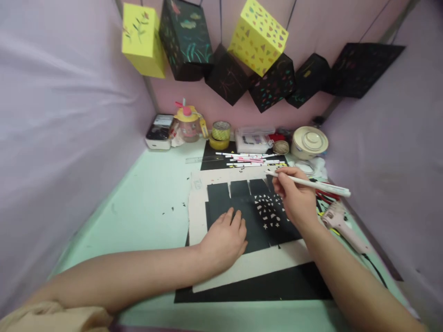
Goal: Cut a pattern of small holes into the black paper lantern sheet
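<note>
My left hand [226,237] lies flat on a dark sheet of card [218,210], its fingers stretched out over the lower middle part. My right hand [294,196] is closed around a slim white pen [321,186], with its tip pointing left above the top edge of the card. Whether that tip is a nib or a blade is too small to tell. Small cut-out shapes [268,212], stars and triangles among them, show pale in the card's right half; my right hand hides some. Tabs stand along the card's upper edge. Beneath it lies a pale board [221,281].
Several white and pink pens [249,160] lie behind the card beside a clear ruler [204,159]. A glue gun [346,226] with a cord rests at the right. Tape rolls [220,133], a bottle [188,122] and a lidded tub [309,142] line the back. Decorated paper boxes [258,37] hang above.
</note>
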{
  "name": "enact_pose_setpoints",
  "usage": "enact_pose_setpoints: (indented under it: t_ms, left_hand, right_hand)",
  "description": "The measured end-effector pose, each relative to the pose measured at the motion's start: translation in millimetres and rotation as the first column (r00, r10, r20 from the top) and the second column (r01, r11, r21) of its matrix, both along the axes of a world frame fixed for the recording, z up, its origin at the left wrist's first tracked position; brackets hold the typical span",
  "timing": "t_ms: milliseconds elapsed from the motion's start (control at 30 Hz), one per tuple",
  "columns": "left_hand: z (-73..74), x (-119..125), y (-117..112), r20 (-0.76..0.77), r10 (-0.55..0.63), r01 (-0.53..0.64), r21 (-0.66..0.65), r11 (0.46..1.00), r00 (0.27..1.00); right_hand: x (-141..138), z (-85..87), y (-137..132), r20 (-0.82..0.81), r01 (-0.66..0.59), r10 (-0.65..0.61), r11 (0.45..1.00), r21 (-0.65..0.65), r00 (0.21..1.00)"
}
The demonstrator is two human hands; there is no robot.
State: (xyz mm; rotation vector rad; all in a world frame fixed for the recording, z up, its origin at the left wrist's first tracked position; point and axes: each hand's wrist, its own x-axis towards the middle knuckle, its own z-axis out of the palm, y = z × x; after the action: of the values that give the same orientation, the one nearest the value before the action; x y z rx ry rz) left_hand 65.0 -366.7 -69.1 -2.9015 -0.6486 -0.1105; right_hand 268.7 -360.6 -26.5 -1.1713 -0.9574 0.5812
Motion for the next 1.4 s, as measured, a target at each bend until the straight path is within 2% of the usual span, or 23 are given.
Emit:
enact_pose_setpoints:
  t_ms: [133, 267, 467, 633, 833, 1033, 1400]
  left_hand:
    - [-4.2, 5.2, -0.4, -0.011, -0.041, 0.041, 0.039, 0.998, 0.999]
    - [-9.4, 3.8, -2.5, 0.031, -0.041, 0.039, 0.053, 0.998, 0.999]
    - [-10.3, 2.4, -2.5, 0.036, -0.037, 0.036, 0.053, 0.998, 0.999]
    - [-11.7, 2.8, -2.1, 0.038, -0.035, 0.035, 0.025, 0.999, 0.999]
    - [-13.5, 1.7, -2.2, 0.029, -0.039, 0.038, 0.008, 0.999, 0.999]
    - [-14.0, 2.7, -1.3, 0.073, -0.037, 0.041, -0.052, 0.998, 0.997]
    - [-14.4, 2.1, -2.4, 0.028, -0.056, 0.057, -0.008, 0.998, 0.998]
  right_hand:
    - [-6.8, -12.7, -0.9, -0.052, 0.005, -0.006, 1.0, -0.016, 0.999]
    - [-13.5, -26.3, -3.9, 0.056, 0.075, -0.074, 0.997, -0.021, 0.996]
    - [-16.6, -32.8, -8.6, 0.181, 0.16, -0.146, 0.985, -0.061, 0.972]
    - [-10.9, -38.2, -6.1, 0.182, 0.228, -0.224, 0.974, 0.002, 0.957]
    - [9.8, -35.4, -0.9, 0.116, 0.363, -0.382, 0.919, 0.155, 0.917]
    - [12.4, -29.9, -0.7, 0.122, 0.359, -0.385, 0.913, 0.191, 0.915]
    - [12.0, -26.9, -3.0, 0.146, 0.411, -0.456, 0.874, 0.26, 0.878]
